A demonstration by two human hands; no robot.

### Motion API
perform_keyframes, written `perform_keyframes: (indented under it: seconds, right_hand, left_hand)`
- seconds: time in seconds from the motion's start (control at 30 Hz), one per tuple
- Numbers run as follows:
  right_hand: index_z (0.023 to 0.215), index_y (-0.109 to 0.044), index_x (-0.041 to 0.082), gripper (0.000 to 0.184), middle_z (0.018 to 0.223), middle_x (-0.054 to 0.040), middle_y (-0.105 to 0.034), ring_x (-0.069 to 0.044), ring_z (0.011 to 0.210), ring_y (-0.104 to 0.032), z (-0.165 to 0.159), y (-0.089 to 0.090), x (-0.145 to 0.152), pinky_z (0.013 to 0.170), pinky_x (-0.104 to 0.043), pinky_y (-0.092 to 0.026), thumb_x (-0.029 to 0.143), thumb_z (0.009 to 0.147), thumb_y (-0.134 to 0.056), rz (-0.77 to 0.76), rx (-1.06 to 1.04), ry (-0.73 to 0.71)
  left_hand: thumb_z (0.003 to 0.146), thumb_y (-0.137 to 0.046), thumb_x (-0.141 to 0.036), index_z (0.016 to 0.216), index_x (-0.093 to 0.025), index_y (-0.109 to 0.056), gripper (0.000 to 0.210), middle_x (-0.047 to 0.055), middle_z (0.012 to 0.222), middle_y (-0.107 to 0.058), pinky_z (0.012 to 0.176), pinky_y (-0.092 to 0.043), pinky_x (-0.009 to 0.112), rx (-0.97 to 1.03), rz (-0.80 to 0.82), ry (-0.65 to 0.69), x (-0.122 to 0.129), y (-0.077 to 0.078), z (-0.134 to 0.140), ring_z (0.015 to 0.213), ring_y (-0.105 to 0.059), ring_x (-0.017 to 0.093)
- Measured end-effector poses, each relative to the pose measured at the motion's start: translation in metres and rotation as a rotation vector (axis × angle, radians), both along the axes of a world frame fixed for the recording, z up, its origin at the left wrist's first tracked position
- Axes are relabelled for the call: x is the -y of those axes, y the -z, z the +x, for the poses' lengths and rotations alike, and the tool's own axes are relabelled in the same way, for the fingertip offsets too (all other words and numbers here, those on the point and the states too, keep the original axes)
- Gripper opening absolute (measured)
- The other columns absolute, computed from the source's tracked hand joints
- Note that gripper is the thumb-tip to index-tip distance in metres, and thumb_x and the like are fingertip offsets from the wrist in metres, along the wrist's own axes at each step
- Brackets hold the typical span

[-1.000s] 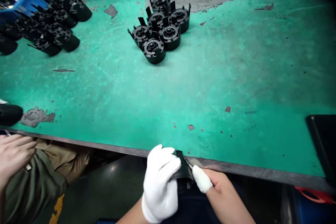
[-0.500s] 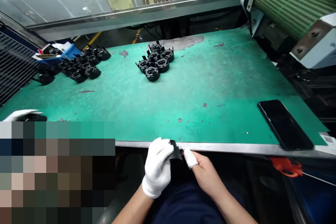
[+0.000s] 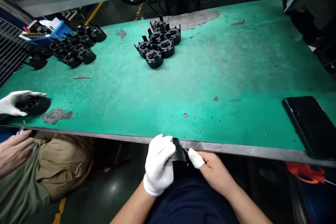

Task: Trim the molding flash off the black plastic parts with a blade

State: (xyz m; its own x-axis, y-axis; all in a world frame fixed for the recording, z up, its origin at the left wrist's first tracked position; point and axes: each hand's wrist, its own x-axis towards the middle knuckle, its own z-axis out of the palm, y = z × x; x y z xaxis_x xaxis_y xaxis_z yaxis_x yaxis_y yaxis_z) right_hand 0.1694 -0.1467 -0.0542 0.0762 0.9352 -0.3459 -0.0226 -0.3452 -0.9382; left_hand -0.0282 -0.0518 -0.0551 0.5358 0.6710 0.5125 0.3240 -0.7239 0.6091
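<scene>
Green bench (image 3: 183,87) beyond; gloved left hand (image 3: 157,166) closed around black part (image 3: 179,154), right hand (image 3: 210,171) pinching alongside, probably trimming. Next: steady edge work.

A cluster of parts (image 3: 159,43) sits mid-table (image 3: 210,77) (phone (image 3: 311,126) at right edge), another pile (image 3: 70,47) far left.

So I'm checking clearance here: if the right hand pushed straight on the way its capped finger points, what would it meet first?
The right hand would likely first meet the black part gripped by the gloved left hand; depth is unclear.
</scene>
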Motion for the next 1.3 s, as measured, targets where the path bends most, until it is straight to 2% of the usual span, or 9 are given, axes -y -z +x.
perform_keyframes:
  seconds: [0.27,0.37,0.57,0.73,0.87,1.0,1.1,1.2,1.3]
  right_hand:
    - [0.118,-0.07,0.021,0.044,0.079,-0.0018,-0.058,-0.02,0.07,-0.054,-0.005,-0.018,0.01,0.068,-0.027,-0.046,0.06,0.111,-0.05,-0.013,-0.153,0.075]
    - [0.136,-0.066,0.027,0.039,0.092,-0.0027,-0.062,-0.023,0.091,-0.06,-0.005,-0.019,0.004,0.089,-0.028,-0.048,0.055,0.11,-0.058,0.038,-0.143,0.015]
    - [0.09,-0.063,0.021,0.039,0.074,0.0012,-0.049,-0.017,0.066,-0.047,-0.005,-0.019,0.006,0.062,-0.024,-0.04,0.051,0.113,-0.054,-0.026,-0.101,0.168]
    - [0.142,-0.058,0.031,0.038,0.082,0.0041,-0.054,-0.015,0.067,-0.051,-0.01,-0.022,0.006,0.063,-0.021,-0.042,0.043,0.107,-0.066,0.06,-0.129,0.012]
    - [0.147,-0.055,0.033,0.04,0.083,0.0039,-0.055,-0.014,0.066,-0.053,-0.016,-0.018,0.009,0.064,-0.021,-0.044,0.029,0.108,-0.061,0.151,0.022,0.035]
    - [0.146,-0.06,0.03,0.037,0.117,-0.0033,-0.065,-0.022,0.106,-0.062,-0.012,-0.02,0.003,0.096,-0.024,-0.048,0.028,0.11,-0.054,0.227,0.049,0.088]
    - [0.14,-0.066,0.028,0.031,0.131,-0.0052,-0.062,-0.028,0.124,-0.055,-0.012,-0.03,-0.017,0.107,-0.031,-0.043,0.035,0.112,-0.054,0.169,-0.193,0.039]
    - [0.132,-0.071,0.024,0.031,0.122,-0.0068,-0.066,-0.031,0.119,-0.056,-0.022,-0.043,-0.037,0.105,-0.036,-0.045,0.043,0.108,-0.065,0.05,-0.507,-0.082]
    - [0.129,-0.071,0.023,0.037,0.115,-0.0068,-0.065,-0.031,0.113,-0.056,-0.033,-0.052,-0.041,0.105,-0.038,-0.044,0.049,0.104,-0.072,-0.002,-0.589,-0.105]
  left_hand:
    - [0.084,-0.058,-0.005,0.125,-0.023,-0.062,0.045,0.01,0.121,-0.073,0.113,-0.047,0.059,-0.06,-0.013,0.045,-0.004,-0.004,-0.002,0.121,-0.069,0.028]
    - [0.083,-0.058,-0.005,0.125,-0.021,-0.062,0.045,0.01,0.117,-0.073,0.113,-0.047,0.058,-0.06,0.007,0.068,-0.005,-0.006,-0.002,0.121,-0.069,0.028]
    - [0.083,-0.057,-0.003,0.121,-0.022,-0.063,0.043,0.01,0.113,-0.075,0.111,-0.049,0.059,-0.081,0.0,0.038,-0.005,-0.007,-0.001,0.118,-0.071,0.029]
    - [0.084,-0.058,-0.005,0.126,-0.023,-0.061,0.045,0.01,0.118,-0.074,0.112,-0.047,0.061,-0.087,-0.013,0.051,-0.003,-0.008,-0.001,0.119,-0.07,0.028]
    - [0.089,-0.058,-0.006,0.137,-0.018,-0.055,0.05,0.016,0.128,-0.069,0.115,-0.047,0.059,-0.131,-0.145,0.056,0.0,-0.035,0.003,0.128,-0.065,0.029]
    - [0.1,-0.056,-0.049,0.154,-0.013,-0.038,0.067,0.027,0.153,-0.046,0.117,-0.044,0.064,-0.068,-0.324,0.058,0.003,-0.072,-0.003,0.145,-0.047,0.04]
    - [0.095,-0.051,-0.07,0.161,-0.021,-0.028,0.086,0.024,0.164,-0.029,0.12,-0.042,0.064,0.014,-0.545,-0.003,0.005,-0.084,-0.013,0.151,-0.037,0.042]
    - [0.085,-0.059,-0.077,0.162,-0.024,-0.024,0.101,0.022,0.163,-0.036,0.117,-0.049,0.055,0.039,-0.804,0.086,0.005,-0.086,-0.017,0.147,-0.045,0.039]
    - [0.087,-0.068,-0.067,0.155,-0.027,-0.037,0.085,0.017,0.15,-0.053,0.112,-0.055,0.047,0.045,-0.806,0.07,0.005,-0.092,-0.011,0.135,-0.06,0.032]
